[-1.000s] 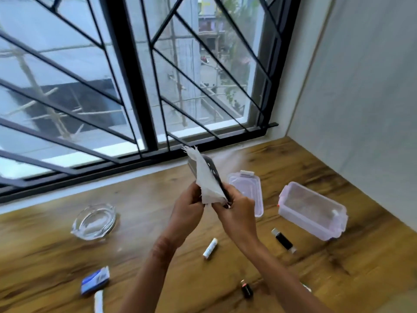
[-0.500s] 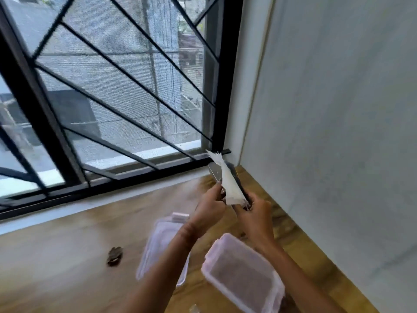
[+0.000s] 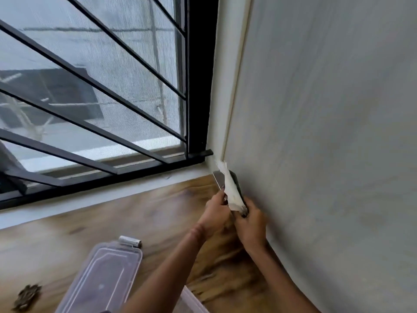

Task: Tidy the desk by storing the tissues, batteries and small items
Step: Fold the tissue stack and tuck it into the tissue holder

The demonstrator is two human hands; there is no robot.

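Left hand (image 3: 216, 207): your fingers are curled closed, pinching the lower left side of the tissue and the flat dark object it lies against.
Right hand (image 3: 250, 224): your fingers are wrapped shut around the bottom end of the same bundle.
Tissue (image 3: 231, 190): white, crumpled, stood up at a tilt between your two hands, held above the far right corner of the desk, close to the wall.
Flat dark object (image 3: 218, 179): thin, with a pale edge, partly covered by the tissue; what it is, you cannot tell.
Container lid (image 3: 106, 276): clear plastic, lying flat on the desk near your left forearm.
Desk (image 3: 140, 213): wood grain.
Small dark item (image 3: 26, 297): blurred, on the desk at lower left.
Window (image 3: 101, 86): black barred, beyond the desk.
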